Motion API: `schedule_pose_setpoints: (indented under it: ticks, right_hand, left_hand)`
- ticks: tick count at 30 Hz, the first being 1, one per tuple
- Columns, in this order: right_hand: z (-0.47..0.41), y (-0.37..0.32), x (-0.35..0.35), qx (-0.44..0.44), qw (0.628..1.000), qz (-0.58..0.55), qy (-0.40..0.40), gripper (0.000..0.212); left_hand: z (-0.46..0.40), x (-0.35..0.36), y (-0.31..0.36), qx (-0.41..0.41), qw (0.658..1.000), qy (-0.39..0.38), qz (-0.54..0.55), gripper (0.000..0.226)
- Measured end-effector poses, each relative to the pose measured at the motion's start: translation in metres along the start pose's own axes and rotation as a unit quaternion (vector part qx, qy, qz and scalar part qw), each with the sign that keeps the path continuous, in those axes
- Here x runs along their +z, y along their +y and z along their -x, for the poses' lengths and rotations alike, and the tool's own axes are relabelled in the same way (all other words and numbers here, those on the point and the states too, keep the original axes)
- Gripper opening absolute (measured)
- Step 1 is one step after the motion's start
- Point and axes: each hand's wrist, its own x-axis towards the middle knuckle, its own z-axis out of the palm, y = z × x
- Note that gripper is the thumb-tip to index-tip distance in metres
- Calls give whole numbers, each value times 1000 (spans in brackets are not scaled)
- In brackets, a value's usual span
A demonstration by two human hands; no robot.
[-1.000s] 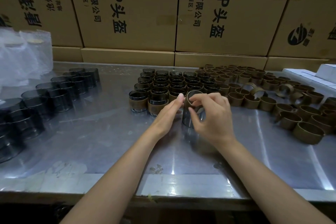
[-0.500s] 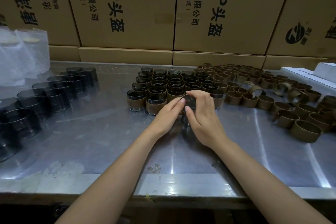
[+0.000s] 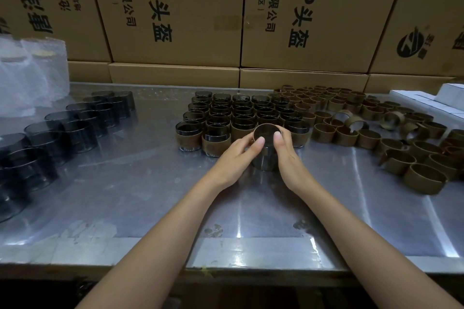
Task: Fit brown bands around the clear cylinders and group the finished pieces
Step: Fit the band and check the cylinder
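A clear cylinder (image 3: 265, 162) stands on the steel table in front of me, with a brown band (image 3: 266, 132) sitting round its top. My left hand (image 3: 237, 155) and my right hand (image 3: 286, 152) flank it, both thumbs on the band's near rim and fingers curled round its sides. Just behind stands the block of banded cylinders (image 3: 241, 115) in rows. Bare clear cylinders (image 3: 75, 128) line up at the left. Loose brown bands (image 3: 376, 128) cover the right side.
Stacked cardboard boxes (image 3: 175, 20) wall off the back of the steel table (image 3: 138, 195). A bag of clear plastic (image 3: 27, 75) stands at the far left, white flat boxes (image 3: 431, 100) at the far right. The table's front edge runs below my forearms.
The band has gone from tilted above the cylinder to level on its top. Both hands have closed in on either side, thumbs now on the rim.
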Motion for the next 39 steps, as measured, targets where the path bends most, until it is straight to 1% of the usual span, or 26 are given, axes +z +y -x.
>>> schedule_pose_setpoints:
  ticks: [2, 5, 6, 9, 11, 14, 16, 18, 21, 24, 26, 27, 29, 31, 32, 34, 37, 39]
  right_hand:
    - [0, 1, -2, 20, 1000, 0, 4, 48]
    - [-1, 5, -4, 71, 997, 20, -9, 70]
    - [0, 5, -4, 89, 995, 41, -14, 75]
    - [0, 1, -1, 99, 991, 88, -23, 86]
    - [0, 0, -2, 91, 993, 70, -22, 84]
    - [1, 0, -7, 84, 995, 40, -33, 87]
    - [2, 3, -10, 79, 995, 26, -47, 77]
    - [2, 7, -11, 74, 996, 12, -52, 65]
    - [1, 7, -10, 71, 995, -44, -47, 66]
    - [0, 4, -7, 69, 994, -79, -39, 68]
    - [-1, 4, -6, 70, 992, -103, -33, 66]
    - [-1, 3, -6, 70, 990, -115, -28, 60]
    - [-2, 3, -5, 67, 989, -128, -17, 39]
    - [-1, 3, -5, 61, 989, -132, -6, 22]
    - [-1, 2, -5, 57, 989, -135, -1, 18]
    - [0, -1, -5, 52, 988, -143, 5, 17]
    - [-1, -2, -5, 49, 987, -151, 15, 16]
    - [-1, -3, -7, 49, 987, -150, 14, 32]
  left_hand:
    - [1, 1, 2, -23, 999, -5, -23, 49]
    - [1, 0, -2, -81, 994, -8, -74, 77]
    - [2, 0, -3, -88, 992, -7, -88, 79]
    - [4, 0, -4, -72, 993, -5, -92, 67]
    - [5, 0, -6, -70, 993, -15, -96, 70]
    - [4, 0, -7, -53, 995, -27, -85, 73]
    - [6, 1, -3, -31, 998, -26, -42, 65]
    - [8, 2, 3, -9, 1000, -21, -9, 51]
    - [10, 2, 7, 0, 1000, -5, -4, 49]
    - [9, 1, 11, 13, 1000, 22, 4, 38]
    - [8, 1, 12, 2, 999, 30, 31, 42]
    - [7, 2, 12, -7, 999, 35, 41, 45]
    - [6, 3, 12, -25, 996, 59, 60, 49]
    - [6, 5, 12, -37, 992, 90, 85, 47]
    - [6, 5, 11, -41, 989, 103, 99, 42]
    - [6, 5, 11, -48, 984, 114, 125, 35]
    - [5, 5, 11, -62, 978, 122, 159, 32]
    - [4, 5, 14, -81, 969, 128, 193, 31]
